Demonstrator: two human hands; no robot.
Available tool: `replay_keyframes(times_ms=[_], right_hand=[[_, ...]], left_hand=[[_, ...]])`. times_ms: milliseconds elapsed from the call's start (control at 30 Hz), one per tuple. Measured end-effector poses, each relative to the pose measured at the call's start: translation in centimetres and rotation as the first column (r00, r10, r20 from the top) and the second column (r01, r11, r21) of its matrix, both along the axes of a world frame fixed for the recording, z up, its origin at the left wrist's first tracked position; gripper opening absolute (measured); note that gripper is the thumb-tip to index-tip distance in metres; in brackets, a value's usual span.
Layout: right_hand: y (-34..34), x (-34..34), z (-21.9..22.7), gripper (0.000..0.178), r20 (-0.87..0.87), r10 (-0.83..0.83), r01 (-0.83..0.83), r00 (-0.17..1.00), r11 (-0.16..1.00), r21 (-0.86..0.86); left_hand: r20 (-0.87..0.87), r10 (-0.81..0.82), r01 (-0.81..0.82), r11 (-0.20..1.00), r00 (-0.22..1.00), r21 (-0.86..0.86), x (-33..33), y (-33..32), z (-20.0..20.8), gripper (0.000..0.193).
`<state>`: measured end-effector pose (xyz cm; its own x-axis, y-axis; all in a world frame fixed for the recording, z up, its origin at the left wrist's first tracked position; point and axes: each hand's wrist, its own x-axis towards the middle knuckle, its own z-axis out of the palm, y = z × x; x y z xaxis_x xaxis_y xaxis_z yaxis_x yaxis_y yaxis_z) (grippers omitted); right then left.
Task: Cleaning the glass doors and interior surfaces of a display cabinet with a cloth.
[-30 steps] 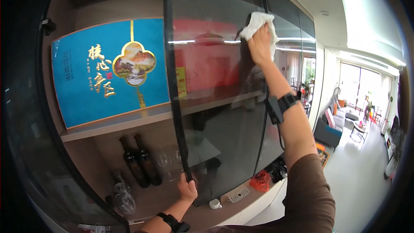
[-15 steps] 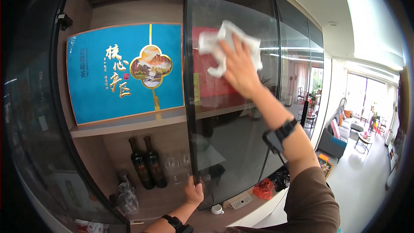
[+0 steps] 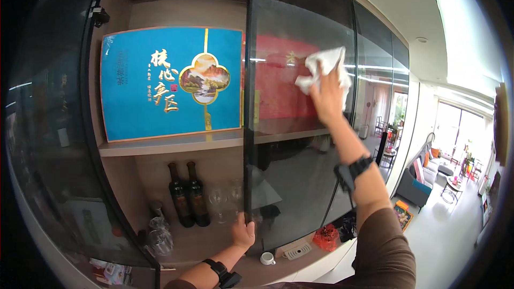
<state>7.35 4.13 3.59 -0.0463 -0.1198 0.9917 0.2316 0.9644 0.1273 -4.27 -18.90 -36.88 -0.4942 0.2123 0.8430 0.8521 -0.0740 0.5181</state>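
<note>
Holding a crumpled white cloth (image 3: 333,60) bunched beneath its fingers, the right hand (image 3: 329,96) lies against a tall dark-tinted glass door panel (image 3: 292,192) of the cabinet; the cloth sits high on that panel, close to its right edge; the left hand (image 3: 244,232) is lower and nearer, its fingers curled around the panel's black-framed left edge; behind the glass a red box (image 3: 278,83) shows dimly; to its left, on a wood-toned upper shelf (image 3: 171,147), stands a wide bright-blue box (image 3: 139,101) with copper-coloured edges and a gold-framed landscape; below it two dark glass bottles (image 3: 180,198) stand side by side, with clear stemmed glasses (image 3: 218,199) just to their right; a small white cup (image 3: 267,259) sits near the panel's lower edge, a crinkled red plastic bag (image 3: 325,237) farther right; a grey sofa (image 3: 413,183) stands at the far right.
</note>
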Motion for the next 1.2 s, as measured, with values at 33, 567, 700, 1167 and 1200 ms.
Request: replay_keyframes(times_ms=[33, 567, 700, 1167, 1200], right_hand=[[2.3, -0.2, 3.4, 0.056, -0.07, -0.038, 0.038, 0.997, 0.999, -0.003], [-10.4, -7.2, 29.1, 0.064, -0.045, -0.067, 0.072, 0.997, 0.99, 0.12], [-14.9, -9.0, 28.1, 0.074, 0.125, -0.031, 0.006, 0.992, 0.982, 0.191], [-15.0, -7.1, 34.5, 0.052, 0.225, -0.171, 0.137, 0.959, 0.978, 0.16], [-18.0, -8.2, 33.7, 0.052, 0.284, -0.172, 0.148, 0.943, 0.983, 0.104]], left_hand=[[-0.007, 0.012, -0.012, 1.0, 1.0, -0.009, 0.2, 0.2, 0.1, 0.056], [-0.005, -0.065, 0.065, 0.998, 0.998, 0.024, 0.0, 0.5, 0.0, 0.054], [0.007, -0.047, 0.047, 0.999, 0.999, 0.019, 0.3, -0.3, 0.4, 0.055], [-0.011, -0.033, 0.033, 0.999, 0.999, 0.001, -0.2, 0.4, -0.6, 0.056], [-0.028, -0.054, 0.055, 0.998, 0.998, 0.043, -0.6, 0.5, -0.7, 0.056]])
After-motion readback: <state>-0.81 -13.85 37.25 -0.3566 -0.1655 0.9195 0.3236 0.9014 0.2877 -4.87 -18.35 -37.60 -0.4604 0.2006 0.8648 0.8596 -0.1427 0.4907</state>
